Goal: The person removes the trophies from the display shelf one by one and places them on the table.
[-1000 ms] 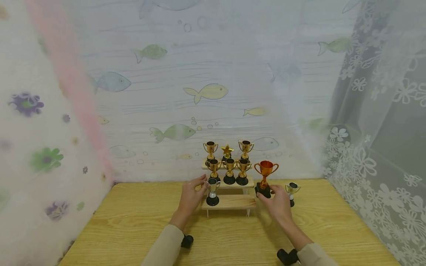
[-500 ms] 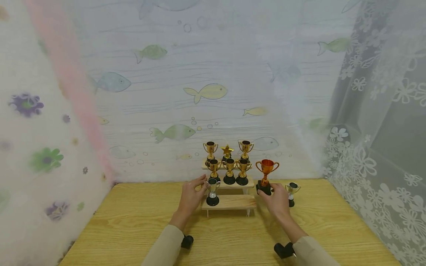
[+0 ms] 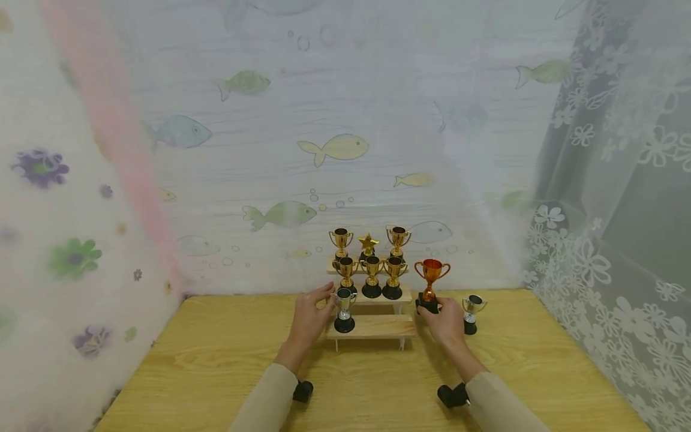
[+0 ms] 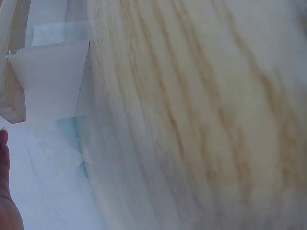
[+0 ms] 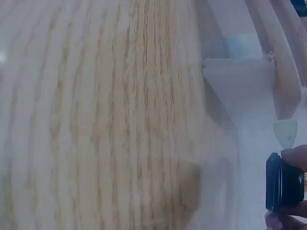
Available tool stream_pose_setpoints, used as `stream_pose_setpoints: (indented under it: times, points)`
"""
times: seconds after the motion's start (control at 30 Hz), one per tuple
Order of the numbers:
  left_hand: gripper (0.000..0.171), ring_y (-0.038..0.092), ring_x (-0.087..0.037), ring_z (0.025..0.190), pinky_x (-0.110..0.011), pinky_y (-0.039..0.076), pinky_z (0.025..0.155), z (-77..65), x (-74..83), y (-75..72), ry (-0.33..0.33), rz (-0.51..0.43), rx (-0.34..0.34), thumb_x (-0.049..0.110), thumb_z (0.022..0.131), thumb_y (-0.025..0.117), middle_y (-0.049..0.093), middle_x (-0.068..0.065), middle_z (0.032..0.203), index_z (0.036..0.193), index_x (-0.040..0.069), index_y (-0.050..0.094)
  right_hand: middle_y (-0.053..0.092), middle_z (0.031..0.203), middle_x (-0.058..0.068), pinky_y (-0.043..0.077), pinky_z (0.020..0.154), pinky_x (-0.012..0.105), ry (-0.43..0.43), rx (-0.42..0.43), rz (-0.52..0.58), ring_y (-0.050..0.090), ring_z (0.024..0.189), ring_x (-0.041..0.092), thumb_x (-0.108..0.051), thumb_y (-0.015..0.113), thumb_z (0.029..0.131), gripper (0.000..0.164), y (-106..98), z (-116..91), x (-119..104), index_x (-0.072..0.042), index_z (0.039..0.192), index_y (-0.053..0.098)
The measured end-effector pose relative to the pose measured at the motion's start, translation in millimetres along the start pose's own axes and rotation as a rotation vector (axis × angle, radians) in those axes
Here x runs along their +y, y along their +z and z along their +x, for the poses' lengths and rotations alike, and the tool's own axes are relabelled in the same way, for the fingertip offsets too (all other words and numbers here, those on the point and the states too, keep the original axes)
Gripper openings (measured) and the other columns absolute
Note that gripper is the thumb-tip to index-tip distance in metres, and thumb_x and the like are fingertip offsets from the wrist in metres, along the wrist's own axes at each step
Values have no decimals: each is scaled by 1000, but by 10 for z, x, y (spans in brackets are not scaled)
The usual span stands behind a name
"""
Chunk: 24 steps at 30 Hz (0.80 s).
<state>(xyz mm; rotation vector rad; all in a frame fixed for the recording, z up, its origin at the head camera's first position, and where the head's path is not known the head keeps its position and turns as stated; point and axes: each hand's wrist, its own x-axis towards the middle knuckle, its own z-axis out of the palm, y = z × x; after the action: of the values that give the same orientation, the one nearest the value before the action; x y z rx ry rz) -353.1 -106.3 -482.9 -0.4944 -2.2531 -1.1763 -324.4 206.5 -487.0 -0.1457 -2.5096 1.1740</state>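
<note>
In the head view my right hand (image 3: 447, 321) pinches an orange trophy cup (image 3: 431, 273) by its black base (image 5: 283, 184), upright, just right of the wooden tiered stand (image 3: 380, 327). My left hand (image 3: 309, 318) is at the stand's left side, its fingers reaching toward the steps; the left wrist view shows a straight finger (image 4: 4, 165) beside a step's end. A silver trophy cup (image 3: 344, 304) stands on the left of the bottom step, close to the left fingertips. Several gold trophy cups (image 3: 371, 270) and a gold star trophy (image 3: 368, 243) fill the steps above.
A second silver trophy cup (image 3: 472, 309) stands on the wood-grain table (image 3: 227, 348), just right of my right hand. Behind the stand rises a fish-print cloth backdrop (image 3: 335, 84). A lace curtain (image 3: 588, 258) hangs along the right side.
The right hand has risen slightly with the orange trophy cup, which is more upright, and the right forearm has swung left. The left hand stays in place.
</note>
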Motion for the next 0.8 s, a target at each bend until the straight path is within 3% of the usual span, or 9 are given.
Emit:
stream_pose_setpoints:
  times: [0.2, 0.5, 0.8]
  points:
    - [23, 69, -31, 114, -50, 55, 97, 20, -2, -13, 15, 6, 9, 16, 96, 72, 71, -10, 126, 112, 1, 78, 65, 122, 32, 53, 89, 58, 38, -17, 15, 63, 110, 47, -19, 76, 92, 45, 63, 94, 53, 12, 123, 67]
    - [16, 69, -32, 114, -49, 56, 96, -8, 34, -13, 20, 9, 8, 14, 96, 72, 72, -12, 124, 101, 2, 81, 63, 127, 35, 47, 99, 63, 91, -24, 3, 57, 121, 51, -17, 74, 93, 47, 115, 139, 141, 14, 127, 64]
    - [27, 71, -31, 110, -53, 54, 98, -9, 22, -22, 12, 18, -1, 16, 96, 72, 71, -10, 126, 115, -2, 76, 64, 123, 36, 48, 98, 63, 107, -30, -12, 58, 117, 52, -15, 73, 93, 46, 133, 165, 193, 16, 125, 63]
